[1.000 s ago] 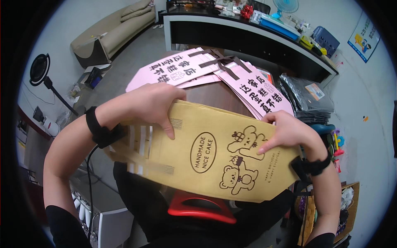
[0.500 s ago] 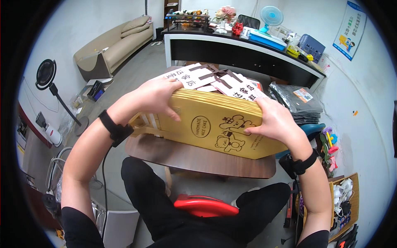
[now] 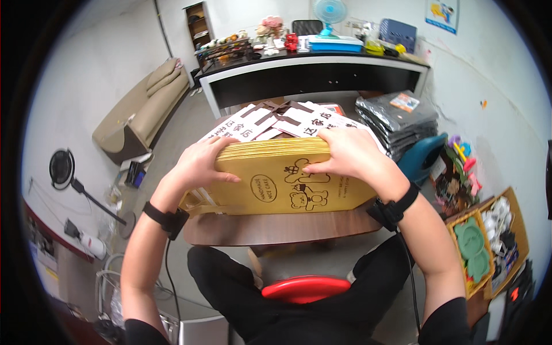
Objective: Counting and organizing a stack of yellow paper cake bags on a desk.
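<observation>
A stack of flat-folded gold cake boxes, printed with bears and an oval, stands on its long edge on a small brown wooden table. My left hand grips the upper left end, fingers over the top edges and thumb on the front face. At the upper right my right hand holds the same stack, thumb pressed on the printed bears. Behind it lie white printed bags with dark strips. The back of the stack is hidden.
Black plastic-wrapped packs are piled right of the table, by a teal container. Beyond stands a dark desk with a fan. Under me is a red stool. A basket sits at the right.
The view has shifted, and the gold stack now stands more level and straighter across the table. Both hands keep hold; the right has slid inward along the top edge.
</observation>
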The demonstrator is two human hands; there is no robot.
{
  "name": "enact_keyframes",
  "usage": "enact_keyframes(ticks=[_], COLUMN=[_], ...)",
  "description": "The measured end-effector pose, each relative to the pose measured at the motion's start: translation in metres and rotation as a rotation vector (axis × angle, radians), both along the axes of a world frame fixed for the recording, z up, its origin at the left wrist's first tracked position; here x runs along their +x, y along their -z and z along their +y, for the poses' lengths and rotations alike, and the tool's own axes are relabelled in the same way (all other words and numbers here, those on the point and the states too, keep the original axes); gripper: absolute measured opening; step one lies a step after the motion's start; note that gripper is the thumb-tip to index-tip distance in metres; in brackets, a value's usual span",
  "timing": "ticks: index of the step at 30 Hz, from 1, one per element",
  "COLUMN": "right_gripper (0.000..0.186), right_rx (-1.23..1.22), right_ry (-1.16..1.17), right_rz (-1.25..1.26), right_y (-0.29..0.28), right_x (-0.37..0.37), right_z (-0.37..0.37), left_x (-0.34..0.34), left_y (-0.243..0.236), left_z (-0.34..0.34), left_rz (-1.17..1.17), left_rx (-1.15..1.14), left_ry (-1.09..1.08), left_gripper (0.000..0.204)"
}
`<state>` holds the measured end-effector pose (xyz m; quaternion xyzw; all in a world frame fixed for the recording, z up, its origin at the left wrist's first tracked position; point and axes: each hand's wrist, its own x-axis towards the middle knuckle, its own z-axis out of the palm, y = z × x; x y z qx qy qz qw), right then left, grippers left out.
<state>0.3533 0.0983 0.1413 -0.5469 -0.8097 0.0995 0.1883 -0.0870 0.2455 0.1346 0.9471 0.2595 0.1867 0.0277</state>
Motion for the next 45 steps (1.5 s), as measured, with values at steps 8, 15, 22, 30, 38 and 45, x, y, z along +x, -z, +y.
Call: enact_keyframes(ticks=[8,15,22,30,38,45], right_gripper=[0.092,0.095,0.092,0.075,0.07,0.074], right_rx=[0.123,0.208,0.204,0.124,0.072,0.279], right_ry=[0.169,0.197,0.238,0.454,0.388,0.45], right_rz=[-0.001,-0.11,-0.165,-0.083,-0.099,-0.198], right_y=[-0.003,0.008,-0.002,-0.021,-0.017,0.033], right_x=[-0.018,-0.023,-0.014,-0.014,-0.024,-0.046], right_z=[0.009,0.004,0.011,0.013,0.009,0.015], left_x=[0.054,0.111,0.111,0.099,0.101,0.119], left_y=[-0.012,0.023,0.027,0.021,0.03,0.028], left_z=[-0.049,-0.04,-0.053,-0.052,-0.062,-0.067], left_rz=[0.272,0.072,0.025,-0.369,-0.229,-0.347], left_rx=[0.338,0.275,0.333,0.136,0.145,0.125], left_ry=[-0.292,-0.303,-0.291,-0.076,-0.424,-0.761], left_gripper=[0.106,0.095,0.084,0.095,0.094,0.093])
